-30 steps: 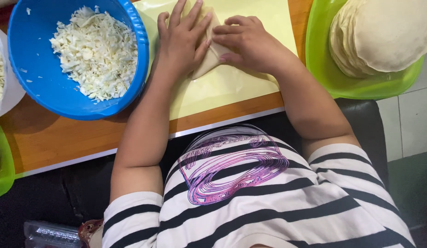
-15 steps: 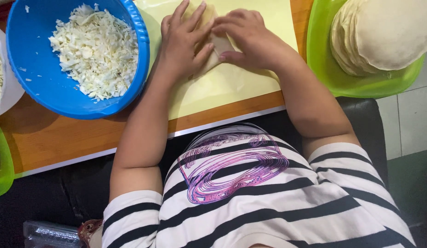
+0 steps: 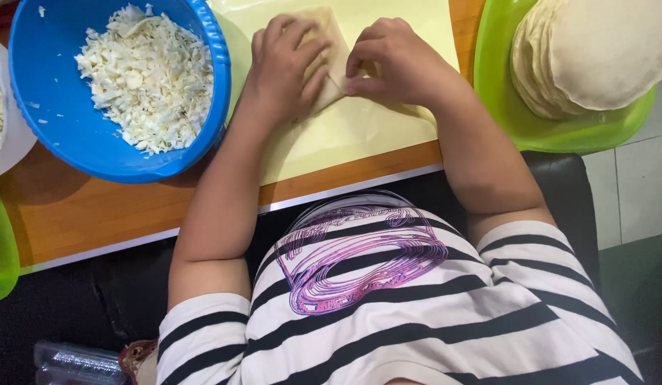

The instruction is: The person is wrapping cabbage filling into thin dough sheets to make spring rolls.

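Note:
A pale dough wrapper (image 3: pixel 332 53), folded into a small parcel, lies on a light yellow mat (image 3: pixel 359 128). My left hand (image 3: pixel 282 68) lies flat on the parcel's left side, fingers spread over it. My right hand (image 3: pixel 391 60) presses its right edge with bent fingers. Both hands touch the parcel, and most of it is hidden under them.
A blue bowl (image 3: pixel 96 153) of shredded white cabbage (image 3: pixel 149 75) stands left of the mat. At the right, a green plate (image 3: pixel 552 132) carries a stack of round wrappers (image 3: pixel 595 53). A white bowl (image 3: pixel 3 128) and a green dish (image 3: pixel 0 249) show at the left edge. All stand on a wooden table (image 3: pixel 81 214).
Both hands stay on the parcel. The fingers have shifted slightly, and more of the wrapper's folded top edge shows between the hands.

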